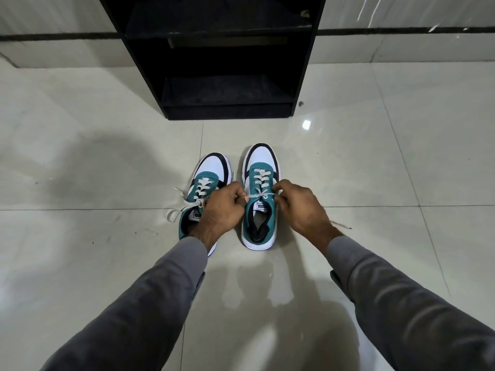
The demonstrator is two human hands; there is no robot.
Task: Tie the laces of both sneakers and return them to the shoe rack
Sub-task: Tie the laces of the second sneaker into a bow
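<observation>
Down on the pale tiled floor (80, 156) stand two sneakers side by side, teal, white and black, toes pointing toward one black shoe rack (222, 62) that stands well beyond the hands. Two hands are at work, both over the right sneaker (258, 199). The left hand (223, 207) has its fingers curled, pinching one end of that shoe's white lace (261, 196) between thumb and forefinger; the right hand (297, 204) pinches the other end the same way. Between the two hands the lace runs taut across the tongue, with a single small crossing at its middle. A loose tail of lace (341, 225) trails out on the floor just past the right wrist. The left sneaker (206, 183) sits beneath and just beyond the left hand, partly hidden by the wrist, and its own lace (182, 207) lies untied, two loose ends spilling onto the tiles to that hand's left. Two grey sleeves (401, 303) reach in from below. Two shelves show inside the rack, both dark.
</observation>
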